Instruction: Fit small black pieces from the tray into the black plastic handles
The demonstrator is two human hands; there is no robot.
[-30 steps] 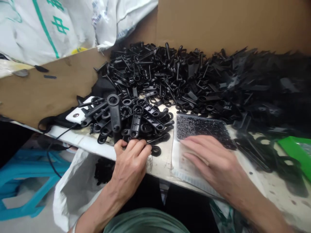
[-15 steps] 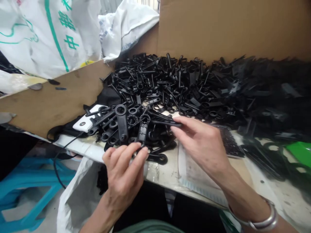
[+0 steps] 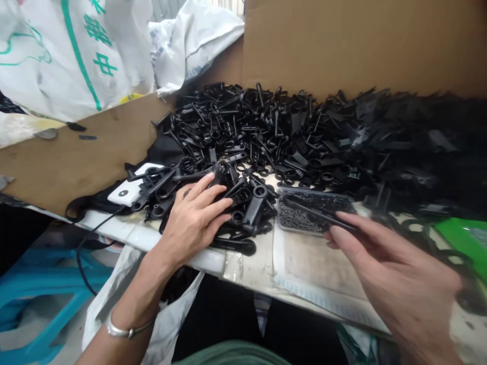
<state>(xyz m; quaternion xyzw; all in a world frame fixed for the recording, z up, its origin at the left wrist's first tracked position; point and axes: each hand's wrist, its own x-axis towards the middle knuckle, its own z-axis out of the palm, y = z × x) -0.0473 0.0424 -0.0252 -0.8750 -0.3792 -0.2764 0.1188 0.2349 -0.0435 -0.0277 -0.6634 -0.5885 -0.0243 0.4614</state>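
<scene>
My left hand (image 3: 194, 218) lies over the near heap of black plastic arms (image 3: 254, 205), its fingers stretched out and touching some of them. These arms have a ring at the end. On the right, my right hand (image 3: 391, 263) pinches a long thin black piece (image 3: 310, 209) between thumb and fingers; its exact kind does not show. That piece crosses above a clear plastic tray (image 3: 304, 232) filled with tiny dark pieces that look like screws. One black arm (image 3: 236, 246) lies at the table's front edge, below my left hand.
A large pile of black plastic parts (image 3: 266, 121) spreads along the cardboard wall (image 3: 361, 45). A white device (image 3: 131, 190) with a cable sits at left. Something green (image 3: 462, 248) lies at right. A white sack (image 3: 171, 324) hangs below the table edge, near a blue stool (image 3: 45, 304).
My right hand has moved right with a black piece, from the heap to the screw tray. My left hand has gone forward from the table edge onto the heap, its fingers spreading.
</scene>
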